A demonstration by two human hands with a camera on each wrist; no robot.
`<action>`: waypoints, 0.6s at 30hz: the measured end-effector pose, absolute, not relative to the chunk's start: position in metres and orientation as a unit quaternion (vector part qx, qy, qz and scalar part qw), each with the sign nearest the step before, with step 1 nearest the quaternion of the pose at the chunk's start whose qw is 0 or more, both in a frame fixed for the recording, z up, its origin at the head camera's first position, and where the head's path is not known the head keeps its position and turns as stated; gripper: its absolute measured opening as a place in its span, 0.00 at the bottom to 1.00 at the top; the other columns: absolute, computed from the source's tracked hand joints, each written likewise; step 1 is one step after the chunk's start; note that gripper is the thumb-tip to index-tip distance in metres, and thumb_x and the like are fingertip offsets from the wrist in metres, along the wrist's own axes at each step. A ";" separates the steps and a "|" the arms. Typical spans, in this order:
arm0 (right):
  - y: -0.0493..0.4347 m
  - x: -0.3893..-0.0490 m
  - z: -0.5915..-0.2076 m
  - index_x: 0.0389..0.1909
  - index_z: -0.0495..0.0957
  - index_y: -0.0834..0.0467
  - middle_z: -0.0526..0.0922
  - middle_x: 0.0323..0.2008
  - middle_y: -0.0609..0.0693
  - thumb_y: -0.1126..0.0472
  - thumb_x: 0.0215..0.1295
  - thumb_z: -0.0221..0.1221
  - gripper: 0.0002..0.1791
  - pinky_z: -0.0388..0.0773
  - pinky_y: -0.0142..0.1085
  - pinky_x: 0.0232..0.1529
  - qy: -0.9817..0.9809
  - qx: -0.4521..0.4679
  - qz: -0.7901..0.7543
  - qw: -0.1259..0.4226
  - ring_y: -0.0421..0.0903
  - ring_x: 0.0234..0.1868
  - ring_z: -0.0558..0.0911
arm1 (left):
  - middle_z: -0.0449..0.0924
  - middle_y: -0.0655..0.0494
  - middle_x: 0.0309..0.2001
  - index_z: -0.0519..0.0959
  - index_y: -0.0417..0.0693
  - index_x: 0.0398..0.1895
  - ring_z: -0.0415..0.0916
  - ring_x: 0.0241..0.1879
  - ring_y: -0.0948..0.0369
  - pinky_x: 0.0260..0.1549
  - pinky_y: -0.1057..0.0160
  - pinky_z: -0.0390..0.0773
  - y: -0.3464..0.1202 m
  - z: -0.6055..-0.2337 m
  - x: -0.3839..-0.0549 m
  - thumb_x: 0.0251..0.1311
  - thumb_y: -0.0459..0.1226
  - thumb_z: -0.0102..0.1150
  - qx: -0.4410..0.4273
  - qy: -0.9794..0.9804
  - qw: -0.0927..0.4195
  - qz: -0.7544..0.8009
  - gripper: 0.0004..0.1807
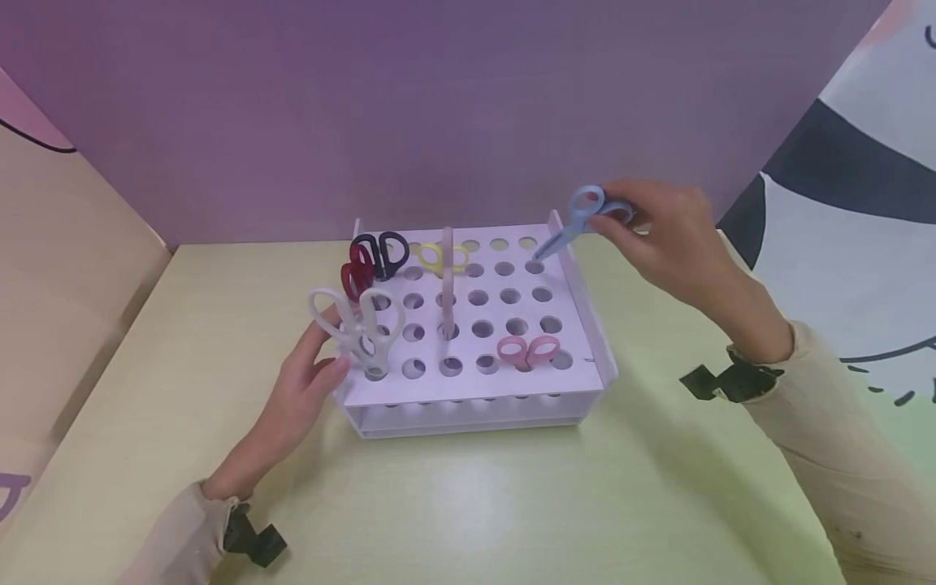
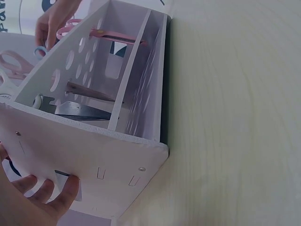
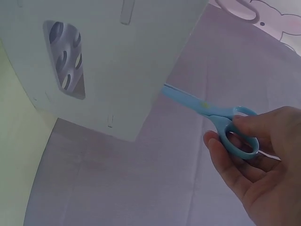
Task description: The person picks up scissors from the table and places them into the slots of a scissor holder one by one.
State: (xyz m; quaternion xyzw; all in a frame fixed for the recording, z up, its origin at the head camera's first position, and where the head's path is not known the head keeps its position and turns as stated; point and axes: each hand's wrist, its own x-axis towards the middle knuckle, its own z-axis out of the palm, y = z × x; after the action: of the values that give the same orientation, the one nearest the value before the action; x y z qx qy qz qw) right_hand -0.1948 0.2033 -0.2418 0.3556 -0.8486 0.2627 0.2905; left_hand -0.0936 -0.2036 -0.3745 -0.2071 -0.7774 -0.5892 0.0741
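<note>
My right hand [image 1: 669, 236] pinches the handles of light blue scissors [image 1: 581, 213] above the right rear of a white holed rack [image 1: 475, 392]. Their blades slant down to the left, the tip right at a hole near the right edge. The right wrist view shows thumb and fingers on the blue handle loops [image 3: 244, 147]. With its fingers bent at the slot in the side panel [image 2: 108, 162], my left hand [image 1: 292, 390] holds the rack's left end. Beside that hand, white scissors [image 1: 358, 329] and red scissors [image 1: 357, 274] stand in the rack.
Also standing in holes are black scissors [image 1: 382, 253], yellow scissors [image 1: 442, 257], pale pink scissors seen edge-on [image 1: 448, 280] and pink scissors [image 1: 528, 351] at the front right. The rack stands on a light wooden table [image 1: 453, 504], against a purple backdrop [image 1: 453, 114].
</note>
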 end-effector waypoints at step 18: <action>0.180 -0.226 -0.256 0.46 0.82 0.65 0.86 0.38 0.56 0.69 0.60 0.66 0.13 0.85 0.43 0.37 -0.895 0.349 0.207 0.185 0.48 0.35 0.85 | 0.56 0.53 0.76 0.55 0.52 0.78 0.56 0.73 0.55 0.57 0.69 0.74 -0.204 -0.375 -0.093 0.71 0.32 0.47 -0.204 -0.791 0.079 -0.571 0.33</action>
State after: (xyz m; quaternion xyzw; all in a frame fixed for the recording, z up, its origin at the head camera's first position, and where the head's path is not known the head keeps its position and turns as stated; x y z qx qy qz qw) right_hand -0.2256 0.1796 -0.2562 0.3494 -0.8948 0.2069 0.1854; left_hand -0.0927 -0.2038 -0.3746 -0.2041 -0.7914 -0.5708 0.0788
